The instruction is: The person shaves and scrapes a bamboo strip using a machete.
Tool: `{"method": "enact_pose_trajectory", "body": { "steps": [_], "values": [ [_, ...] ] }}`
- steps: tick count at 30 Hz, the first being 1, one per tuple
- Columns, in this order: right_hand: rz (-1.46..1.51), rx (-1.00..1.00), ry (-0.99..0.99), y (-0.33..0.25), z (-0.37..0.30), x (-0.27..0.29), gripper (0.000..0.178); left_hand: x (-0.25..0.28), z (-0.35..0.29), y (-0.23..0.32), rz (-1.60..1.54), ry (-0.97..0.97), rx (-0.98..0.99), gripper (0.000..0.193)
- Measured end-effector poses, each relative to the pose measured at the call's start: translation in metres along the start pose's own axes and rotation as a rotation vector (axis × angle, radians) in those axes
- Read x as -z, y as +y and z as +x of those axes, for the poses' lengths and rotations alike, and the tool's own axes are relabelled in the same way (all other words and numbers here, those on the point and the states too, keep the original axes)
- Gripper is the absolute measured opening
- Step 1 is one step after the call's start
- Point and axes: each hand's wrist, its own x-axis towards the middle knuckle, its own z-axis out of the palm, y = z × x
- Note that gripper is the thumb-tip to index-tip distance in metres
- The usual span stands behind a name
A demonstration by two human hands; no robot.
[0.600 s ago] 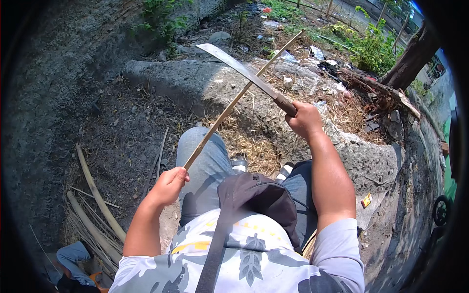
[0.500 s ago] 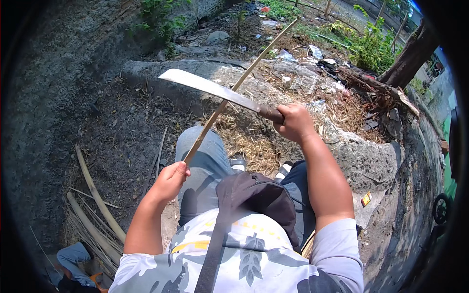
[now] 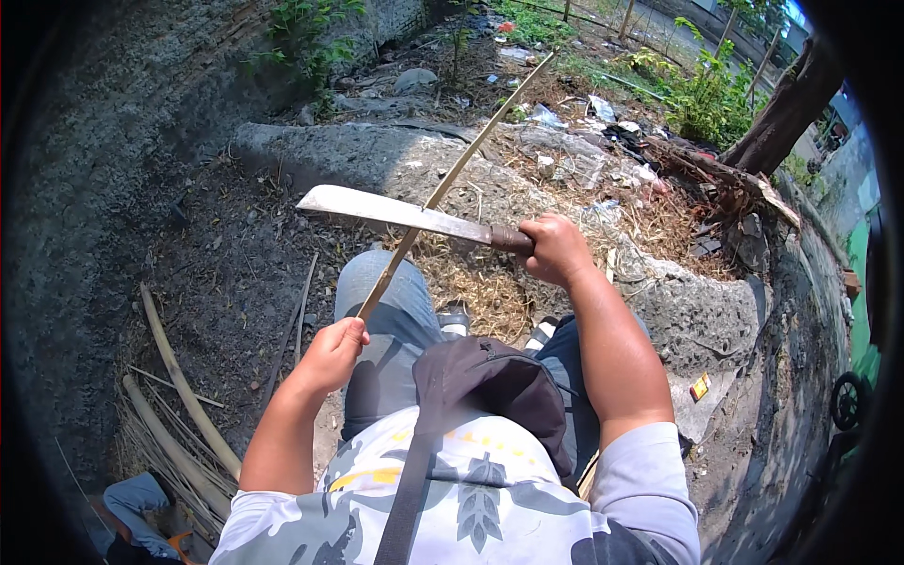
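My left hand (image 3: 337, 352) is closed round the near end of a long, thin wooden strip (image 3: 461, 162), which slants up and away to the right over my left knee. In my right hand (image 3: 557, 250) is the dark, wrapped handle of a machete (image 3: 365, 204). Its broad, pale blade points left and crosses over the strip around its middle, appearing to touch it there. Both hands are raised in front of me, above my lap.
A dark bag (image 3: 490, 386) rests on my lap. Curved pale stalks (image 3: 188, 377) lie on the ground at left, with a person's leg (image 3: 139, 504) near them. Ahead is a rough concrete slab (image 3: 320, 155) with dry straw (image 3: 485, 292); a tree trunk (image 3: 786, 113) leans at far right.
The machete has moved down along the strip toward my left hand, its blade now more level. The strip's far tip has dipped slightly, and my left hand has hardly moved.
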Motion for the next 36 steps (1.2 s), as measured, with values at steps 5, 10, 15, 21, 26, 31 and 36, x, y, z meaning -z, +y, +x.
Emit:
{"method": "enact_pose_trajectory", "body": {
  "steps": [5,10,15,21,26,31,36],
  "values": [
    [0.111,0.073,0.027,-0.016,-0.001,-0.006,0.023,0.01,0.004,0.004,0.148,0.092,-0.102,0.048],
    [-0.033,0.158,0.074,-0.007,0.004,0.0,0.02,-0.002,0.003,0.017,0.25,0.051,-0.166,0.048],
    [-0.005,-0.262,0.022,0.018,0.009,0.002,0.019,-0.002,-0.004,0.016,0.284,0.01,-0.133,0.046],
    [0.071,-0.236,0.026,0.015,0.006,0.0,0.02,-0.001,-0.001,0.028,0.296,0.018,-0.142,0.045],
    [0.077,0.091,0.019,0.01,0.009,-0.001,0.02,-0.009,0.001,0.023,0.195,-0.049,-0.117,0.047],
    [0.065,0.017,0.013,0.016,0.009,0.0,0.018,-0.013,0.01,0.028,0.128,-0.087,-0.079,0.045],
    [0.019,0.044,0.044,0.019,0.007,0.004,0.014,-0.006,0.011,0.039,0.055,-0.13,0.01,0.045]
  ]
}}
